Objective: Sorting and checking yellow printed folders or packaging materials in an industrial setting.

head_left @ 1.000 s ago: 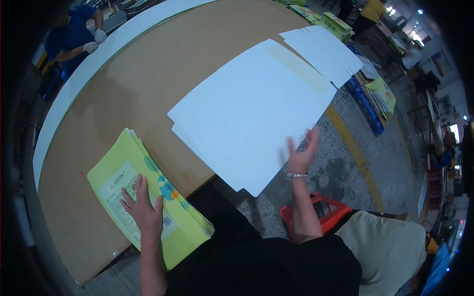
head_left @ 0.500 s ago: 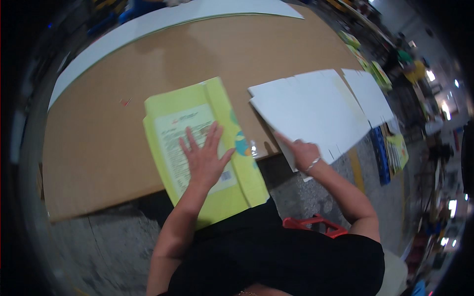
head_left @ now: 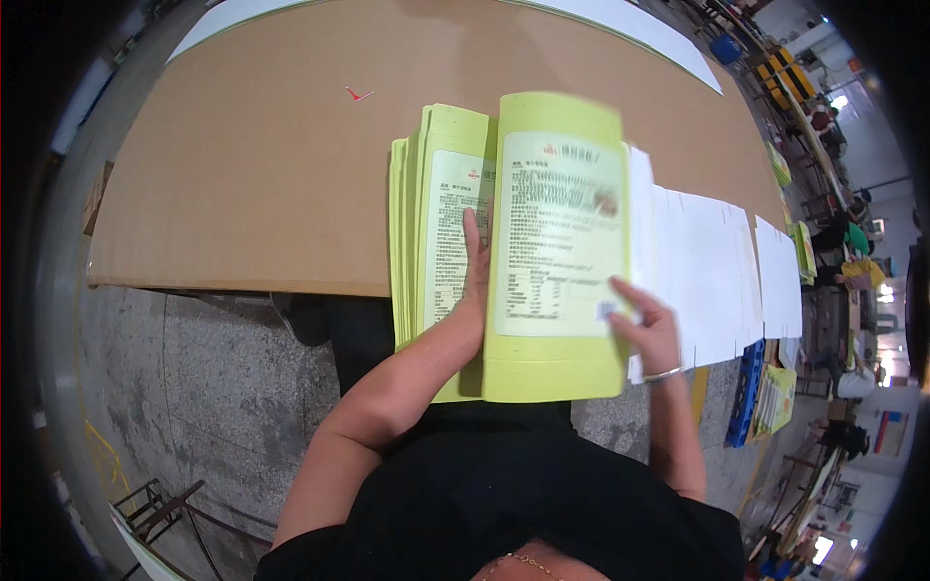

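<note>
A stack of yellow-green printed cardboard sleeves (head_left: pixel 410 242) lies at the table's near edge, partly over my lap. On its top sheet rests my left hand (head_left: pixel 477 261), one finger stretched out, the others hidden behind a raised piece. That piece is a yellow-green folded cardboard blank (head_left: pixel 554 368) with a pale text panel, slightly smeared by motion at its top and right. At its right edge is my right hand (head_left: pixel 649 329), thumb and forefinger spread apart and the tips over the edge. A white panel shows just behind that edge.
White cardboard sheets (head_left: pixel 707 271) lie to the right, spread in overlapping piles. A small red scrap (head_left: pixel 357 94) is on the brown tabletop (head_left: pixel 242 184). Long white sheets (head_left: pixel 659 39) run along the far edge. Below right stands a blue pallet (head_left: pixel 744 392) with yellow-green stacks.
My right hand has left the white pile's edge and come to the raised blank, which now stands over the stack. My left hand is now partly covered. The view has turned rightward.
</note>
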A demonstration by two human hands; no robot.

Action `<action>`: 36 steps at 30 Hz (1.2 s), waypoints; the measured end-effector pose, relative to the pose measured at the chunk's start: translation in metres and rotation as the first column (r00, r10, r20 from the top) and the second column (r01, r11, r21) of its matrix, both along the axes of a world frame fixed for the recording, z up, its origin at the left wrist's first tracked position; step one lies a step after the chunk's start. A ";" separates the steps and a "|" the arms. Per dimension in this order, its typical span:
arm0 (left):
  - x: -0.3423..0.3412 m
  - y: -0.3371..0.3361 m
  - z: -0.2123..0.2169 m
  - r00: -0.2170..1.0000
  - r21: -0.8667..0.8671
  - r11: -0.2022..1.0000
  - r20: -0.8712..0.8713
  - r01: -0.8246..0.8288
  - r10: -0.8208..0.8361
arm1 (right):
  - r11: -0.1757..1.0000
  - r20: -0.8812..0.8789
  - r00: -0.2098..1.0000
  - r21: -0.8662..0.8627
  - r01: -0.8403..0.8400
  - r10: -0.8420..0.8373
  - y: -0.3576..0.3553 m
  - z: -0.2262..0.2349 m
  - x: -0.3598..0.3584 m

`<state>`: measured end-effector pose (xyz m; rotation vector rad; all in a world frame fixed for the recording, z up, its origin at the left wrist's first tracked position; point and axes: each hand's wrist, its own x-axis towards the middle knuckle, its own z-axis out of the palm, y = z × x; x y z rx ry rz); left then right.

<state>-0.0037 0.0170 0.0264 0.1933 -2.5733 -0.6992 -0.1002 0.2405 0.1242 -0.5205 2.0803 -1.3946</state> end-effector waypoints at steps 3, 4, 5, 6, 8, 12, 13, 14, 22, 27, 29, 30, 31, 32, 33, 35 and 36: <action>-0.003 -0.004 0.010 0.982 0.035 0.990 -0.129 -0.135 0.139 | 1.000 0.063 0.998 0.005 0.013 -0.013 0.002 -0.032 0.022; 0.001 -0.006 0.027 0.956 -0.008 0.962 -0.117 -0.273 0.270 | 0.999 0.066 0.997 0.002 0.036 -0.036 0.005 -0.032 0.024; 0.003 -0.008 0.037 0.912 -0.051 0.914 -0.112 -0.402 0.395 | 1.000 0.028 0.999 -0.011 0.028 -0.028 0.008 -0.032 0.025; 0.008 -0.012 0.038 0.872 0.149 0.899 -0.224 -0.411 0.436 | 1.000 -0.006 1.000 -0.027 0.011 -0.011 0.008 -0.031 0.029; 0.023 -0.032 0.048 0.910 0.557 0.780 -0.097 -0.286 0.403 | 1.000 -0.090 0.996 -0.010 -0.011 0.010 -0.001 -0.017 0.038; 0.037 -0.055 0.055 0.872 0.884 0.468 -0.220 -0.012 0.438 | 0.985 -0.225 0.960 0.090 -0.149 0.166 -0.029 -0.006 0.059; 0.040 -0.060 0.051 0.862 0.799 0.596 -0.247 -0.078 0.442 | 0.989 -0.290 0.945 0.034 -0.146 0.149 -0.038 -0.012 0.066; 0.043 -0.066 0.046 0.866 0.796 0.601 -0.246 -0.076 0.436 | 0.990 -0.288 0.947 0.028 -0.139 0.142 -0.045 -0.012 0.070; 0.011 -0.021 0.053 0.956 -0.205 0.960 0.186 -0.189 0.228 | 0.959 -0.335 0.904 0.192 -0.210 0.265 -0.059 -0.027 0.067; 0.011 -0.015 0.029 0.947 -0.204 0.950 0.168 -0.238 0.273 | 0.967 -0.535 0.833 0.105 0.234 -0.144 -0.017 -0.005 0.008; 0.009 -0.012 0.026 0.956 -0.181 0.960 0.161 -0.214 0.244 | 0.956 -0.658 0.742 0.281 0.088 0.125 0.003 -0.031 -0.042; 0.005 -0.014 0.024 0.965 -0.167 0.966 0.142 -0.197 0.222 | 0.959 -0.659 0.741 0.274 0.074 0.131 -0.006 -0.030 -0.043; 0.006 -0.013 0.021 0.961 -0.178 0.962 0.145 -0.208 0.235 | 0.983 -0.609 0.777 0.172 -0.067 0.159 -0.015 -0.031 -0.041; 0.003 -0.017 0.019 0.959 -0.185 0.958 0.143 -0.218 0.245 | 0.978 -0.559 0.805 0.059 -0.198 0.197 -0.025 -0.031 -0.037; 0.002 -0.016 0.019 0.960 -0.188 0.959 0.143 -0.212 0.241 | 0.948 -0.502 0.830 -0.056 -0.313 0.244 -0.033 -0.030 -0.027; 0.001 -0.015 0.019 0.964 -0.192 0.962 0.144 -0.193 0.223 | 0.910 -0.513 0.784 -0.017 -0.415 0.348 -0.052 -0.019 -0.009; -0.001 -0.017 0.019 0.963 -0.182 0.963 0.146 -0.199 0.227 | 0.901 -0.565 0.714 0.144 -0.409 0.414 -0.065 -0.012 -0.002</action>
